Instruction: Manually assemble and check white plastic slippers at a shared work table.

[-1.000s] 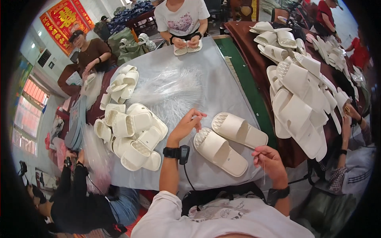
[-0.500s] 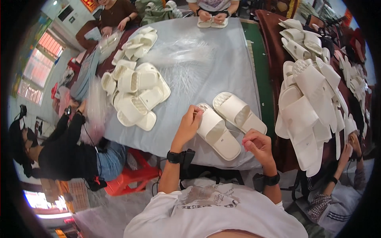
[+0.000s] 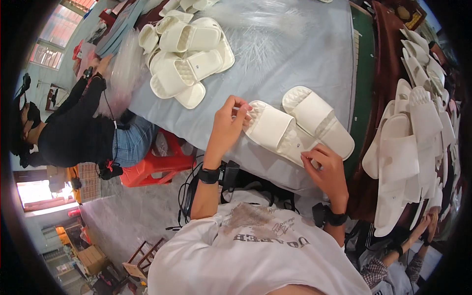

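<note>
In front of me lies a pair of white open-toed slippers, toes pointing away to the left. At the toe end of the nearer slipper (image 3: pixel 273 127), my left hand (image 3: pixel 230 120) has its thumb and bent fingers closed on the edge. My right hand (image 3: pixel 325 169) pinches the heel end of that same slipper. The other slipper (image 3: pixel 317 118) rests just beyond, to the right, close against it, with neither hand on it. Parts of the toe and heel edges are hidden by my fingers.
A pile of cream slippers (image 3: pixel 189 61) stands at the far left of the grey-covered table (image 3: pixel 221 147). Clear plastic film (image 3: pixel 268 49) lies beyond. More white slippers (image 3: pixel 398 157) are heaped on the right. A person in black (image 3: pixel 73 142) sits left, by a red stool (image 3: pixel 162 164).
The view has shifted downward and turned. The nearer slipper has swung to lie more sideways, and my right hand has come down from above onto its heel end.
</note>
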Demonstrator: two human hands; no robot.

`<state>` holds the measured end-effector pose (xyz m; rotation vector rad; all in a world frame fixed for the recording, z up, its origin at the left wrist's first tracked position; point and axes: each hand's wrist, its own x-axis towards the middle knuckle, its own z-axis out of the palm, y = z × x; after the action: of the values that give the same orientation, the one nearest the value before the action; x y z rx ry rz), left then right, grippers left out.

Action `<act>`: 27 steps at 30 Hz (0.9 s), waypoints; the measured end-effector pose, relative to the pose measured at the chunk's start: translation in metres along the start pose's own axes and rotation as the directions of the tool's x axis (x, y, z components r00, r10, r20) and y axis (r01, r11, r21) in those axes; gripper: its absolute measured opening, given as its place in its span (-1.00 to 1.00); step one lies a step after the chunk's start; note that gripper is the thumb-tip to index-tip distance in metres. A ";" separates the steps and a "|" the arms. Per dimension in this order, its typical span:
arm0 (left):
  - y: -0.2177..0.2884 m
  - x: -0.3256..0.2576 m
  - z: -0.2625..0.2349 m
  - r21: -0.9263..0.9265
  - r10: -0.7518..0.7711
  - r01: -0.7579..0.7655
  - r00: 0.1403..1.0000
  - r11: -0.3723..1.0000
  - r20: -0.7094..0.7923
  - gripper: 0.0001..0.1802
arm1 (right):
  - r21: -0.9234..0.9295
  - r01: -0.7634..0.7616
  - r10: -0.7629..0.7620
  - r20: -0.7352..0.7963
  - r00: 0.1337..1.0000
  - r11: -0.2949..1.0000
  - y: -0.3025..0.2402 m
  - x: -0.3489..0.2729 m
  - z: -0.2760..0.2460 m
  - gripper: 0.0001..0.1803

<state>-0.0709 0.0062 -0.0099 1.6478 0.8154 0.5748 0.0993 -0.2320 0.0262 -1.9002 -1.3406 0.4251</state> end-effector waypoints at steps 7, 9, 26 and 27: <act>0.003 0.000 -0.011 -0.086 -0.148 0.152 0.988 0.985 0.047 -0.79 | 0.090 0.053 -0.044 -0.098 0.994 0.994 0.001 0.034 0.039 -0.88; -0.001 0.001 -0.013 -0.092 -0.169 0.176 0.983 0.980 0.073 -0.79 | 0.065 0.057 -0.051 -0.083 0.995 0.996 0.003 0.038 0.043 -0.89; -0.008 0.011 0.009 -0.269 -0.164 0.196 0.977 0.943 0.136 -0.82 | -0.042 0.192 -0.197 -0.149 0.969 0.980 0.014 0.049 0.063 -0.88; -0.008 0.011 0.011 -0.298 -0.162 0.192 0.979 0.935 0.122 -0.82 | -0.038 0.185 -0.189 -0.138 0.972 0.982 0.013 0.049 0.062 -0.89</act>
<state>-0.0576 0.0083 -0.0206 1.2900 0.7530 0.4662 0.0869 -0.1658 -0.0175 -1.7683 -1.4195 0.1764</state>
